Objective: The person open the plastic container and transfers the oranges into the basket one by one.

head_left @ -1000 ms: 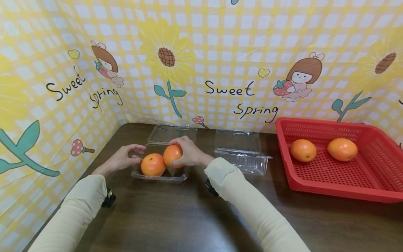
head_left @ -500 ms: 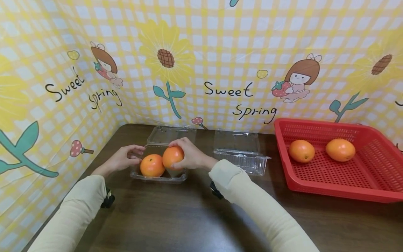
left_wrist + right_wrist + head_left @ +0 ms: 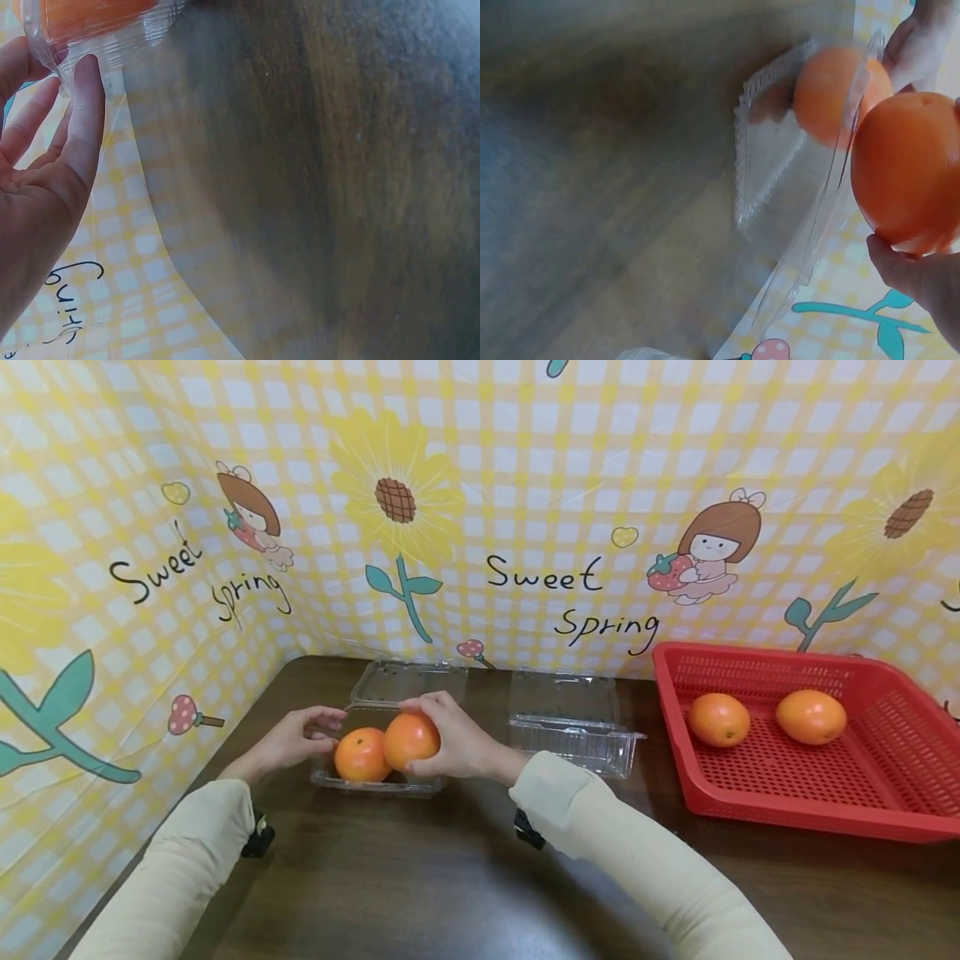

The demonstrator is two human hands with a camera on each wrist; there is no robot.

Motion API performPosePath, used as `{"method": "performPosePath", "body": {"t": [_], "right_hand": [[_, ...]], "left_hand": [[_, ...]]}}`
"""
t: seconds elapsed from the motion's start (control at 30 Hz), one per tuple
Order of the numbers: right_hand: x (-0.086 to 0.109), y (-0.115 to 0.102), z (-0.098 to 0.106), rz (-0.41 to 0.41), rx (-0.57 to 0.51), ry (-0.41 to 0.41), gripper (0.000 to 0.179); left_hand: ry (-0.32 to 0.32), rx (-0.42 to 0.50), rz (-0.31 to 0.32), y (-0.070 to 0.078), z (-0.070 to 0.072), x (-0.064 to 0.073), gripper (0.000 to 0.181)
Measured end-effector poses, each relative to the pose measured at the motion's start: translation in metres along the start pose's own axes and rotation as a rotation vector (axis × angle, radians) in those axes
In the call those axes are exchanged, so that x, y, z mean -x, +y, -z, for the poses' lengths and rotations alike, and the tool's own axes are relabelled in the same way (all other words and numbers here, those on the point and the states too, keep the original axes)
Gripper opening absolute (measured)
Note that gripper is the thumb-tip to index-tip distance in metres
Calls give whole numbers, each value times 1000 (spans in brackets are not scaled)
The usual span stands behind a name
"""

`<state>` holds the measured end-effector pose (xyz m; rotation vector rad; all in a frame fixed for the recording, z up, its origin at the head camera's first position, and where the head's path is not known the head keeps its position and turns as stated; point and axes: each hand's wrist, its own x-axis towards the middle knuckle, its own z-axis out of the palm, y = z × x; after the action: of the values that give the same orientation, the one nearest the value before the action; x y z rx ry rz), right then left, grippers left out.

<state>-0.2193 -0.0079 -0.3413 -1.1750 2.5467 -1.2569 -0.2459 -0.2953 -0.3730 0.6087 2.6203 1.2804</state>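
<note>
My right hand (image 3: 457, 735) grips an orange (image 3: 411, 742) between thumb and fingers. In the right wrist view this orange (image 3: 907, 172) is clear of the clamshell's rim, above its right half. A second orange (image 3: 362, 755) sits in the left half of the clear plastic clamshell (image 3: 405, 787), whose lid (image 3: 408, 681) lies back behind it. At the clamshell's left side is my left hand (image 3: 288, 742), fingers loosely bent and spread. The left wrist view has its fingertips (image 3: 88, 71) at the clear wall, touching or nearly so.
Right of the hands stands another opened clear clamshell (image 3: 581, 746). A red perforated basket (image 3: 817, 806) at the right holds two more oranges, one left (image 3: 719, 720) and one right (image 3: 811, 717). Patterned cloth (image 3: 480, 510) hangs behind the brown table (image 3: 420, 877).
The orange in my right hand looks larger and has come up a little out of the clamshell. My right forearm has shifted rightward. My left hand has stayed nearly still.
</note>
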Motion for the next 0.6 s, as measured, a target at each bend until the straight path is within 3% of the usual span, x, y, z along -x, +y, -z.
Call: {"method": "performPosePath", "body": {"t": [0.2, 0.6], "right_hand": [[13, -5, 4, 61, 2, 5, 61], [35, -23, 26, 86, -42, 26, 60]], "left_hand": [[6, 7, -5, 0, -1, 0, 44], [12, 27, 6, 0, -3, 1, 44]]}}
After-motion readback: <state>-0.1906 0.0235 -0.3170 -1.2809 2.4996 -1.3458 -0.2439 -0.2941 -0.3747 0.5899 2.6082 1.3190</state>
